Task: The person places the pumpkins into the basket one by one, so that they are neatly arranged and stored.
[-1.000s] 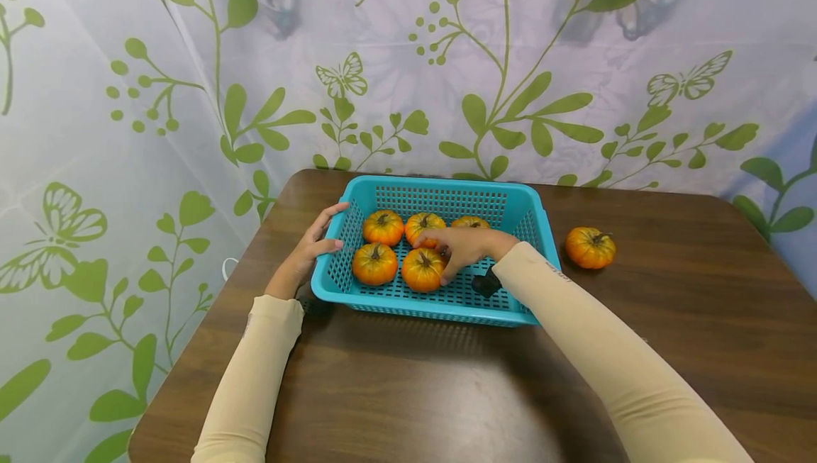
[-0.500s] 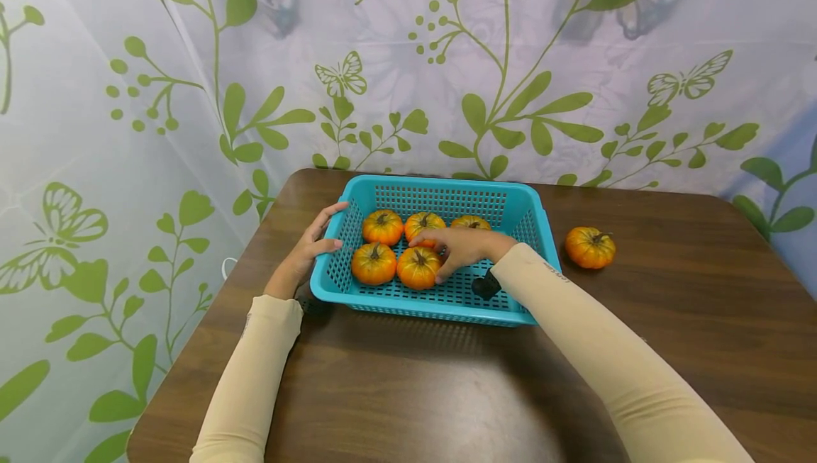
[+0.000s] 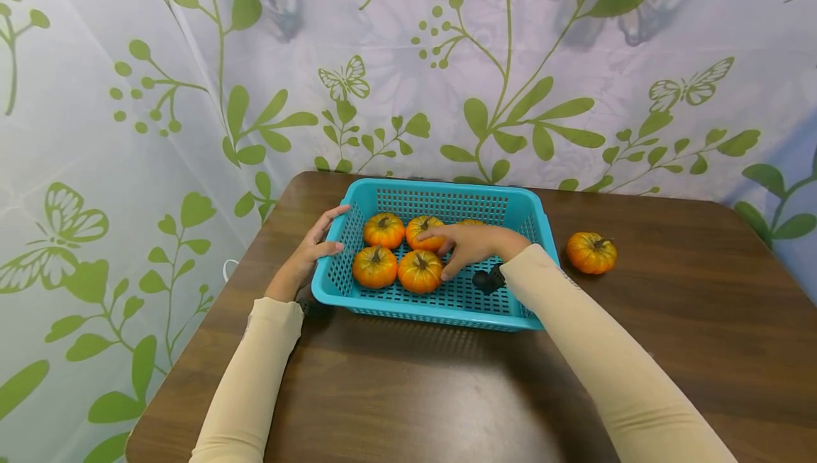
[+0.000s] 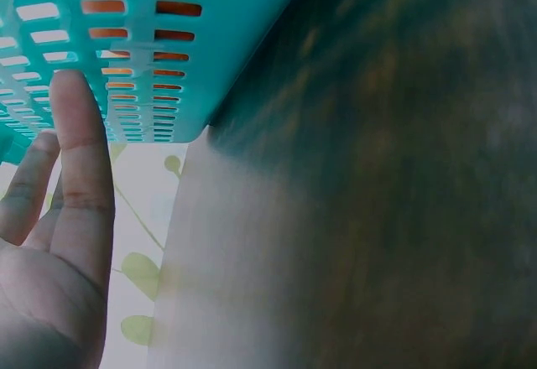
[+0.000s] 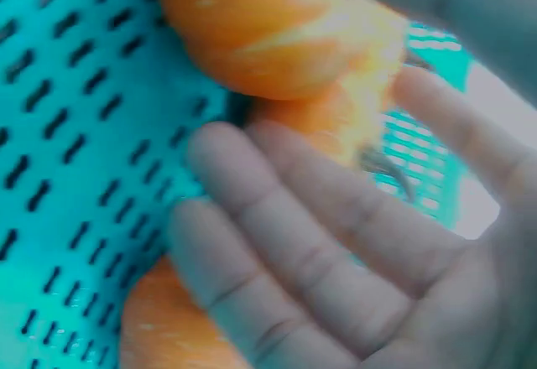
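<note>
Several small orange pumpkins sit in a turquoise plastic basket (image 3: 440,313). My left hand (image 3: 306,254) holds the basket's left end. Its thumb and a fingertip lie over the rim, while in the left wrist view straight fingers (image 4: 82,159) lie along the slotted outer wall. Inside the basket, my right hand (image 3: 475,244) is over the pumpkins, fingers extended and loosely spread. Its thumb tip is right at the front middle pumpkin (image 3: 418,271), and a fingertip overlaps the back middle pumpkin (image 3: 421,227). Part of another pumpkin (image 3: 471,222) shows behind the hand.
One loose pumpkin (image 3: 591,253) lies on the brown wooden table (image 3: 408,385), right of the basket. A small black device (image 3: 488,279) shows under the right wrist. A leaf-patterned curtain (image 3: 396,80) hangs behind the table and on the left.
The front middle pumpkin has shifted slightly left, toward the front left one. My right hand has since drawn a little to the right. The left hand stays on the basket.
</note>
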`<state>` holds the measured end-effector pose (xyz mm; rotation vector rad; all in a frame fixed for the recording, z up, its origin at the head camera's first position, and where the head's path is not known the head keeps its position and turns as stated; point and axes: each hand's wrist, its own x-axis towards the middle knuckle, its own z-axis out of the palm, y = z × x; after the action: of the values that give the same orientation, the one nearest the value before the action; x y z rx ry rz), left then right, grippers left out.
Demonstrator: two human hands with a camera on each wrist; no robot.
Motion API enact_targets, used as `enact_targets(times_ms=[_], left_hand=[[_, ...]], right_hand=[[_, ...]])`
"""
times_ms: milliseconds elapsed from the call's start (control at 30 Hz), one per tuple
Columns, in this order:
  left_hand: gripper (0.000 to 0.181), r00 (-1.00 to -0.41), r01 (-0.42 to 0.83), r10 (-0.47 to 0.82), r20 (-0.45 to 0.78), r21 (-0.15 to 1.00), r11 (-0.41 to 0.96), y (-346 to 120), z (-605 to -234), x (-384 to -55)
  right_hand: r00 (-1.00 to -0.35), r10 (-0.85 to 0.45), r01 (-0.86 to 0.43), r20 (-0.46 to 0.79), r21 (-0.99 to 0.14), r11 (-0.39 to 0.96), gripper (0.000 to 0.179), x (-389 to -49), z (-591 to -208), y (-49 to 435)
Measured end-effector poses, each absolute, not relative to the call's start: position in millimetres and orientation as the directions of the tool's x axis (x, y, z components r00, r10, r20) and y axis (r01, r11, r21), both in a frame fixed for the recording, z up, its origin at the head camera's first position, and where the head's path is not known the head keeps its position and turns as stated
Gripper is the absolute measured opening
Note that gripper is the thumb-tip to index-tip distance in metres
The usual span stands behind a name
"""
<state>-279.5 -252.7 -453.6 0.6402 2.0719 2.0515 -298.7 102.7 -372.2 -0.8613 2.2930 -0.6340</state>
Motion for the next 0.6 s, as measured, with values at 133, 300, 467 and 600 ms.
enact_targets(times_ms=[133, 300, 467, 600], left_hand=[[0.080, -0.898, 0.184, 0.401, 0.180, 0.982, -0.028, -252.6, -454.3, -279.5], [0.080, -0.898, 0.188, 0.398, 0.188, 0.981, -0.039, -251.5, -454.1, -279.9], [0.082, -0.901, 0.184, 0.391, 0.187, 0.982, -0.046, -250.4, -454.1, -280.9], [0.083, -0.907, 0.180, 0.383, 0.177, 0.983, -0.026, -249.9, -453.2, -280.6]], right_hand=[[-0.613, -0.698, -0.398, -0.370, -0.619, 0.677, 0.077, -298.6, -365.3, 108.8], [-0.610, -0.710, -0.352, -0.352, -0.682, 0.641, 0.073, -298.8, -358.3, 118.3], [-0.624, -0.710, -0.292, -0.327, -0.746, 0.599, 0.073, -297.7, -353.9, 124.6], [-0.649, -0.714, -0.277, -0.264, -0.791, 0.545, 0.070, -298.2, -354.8, 128.2]])
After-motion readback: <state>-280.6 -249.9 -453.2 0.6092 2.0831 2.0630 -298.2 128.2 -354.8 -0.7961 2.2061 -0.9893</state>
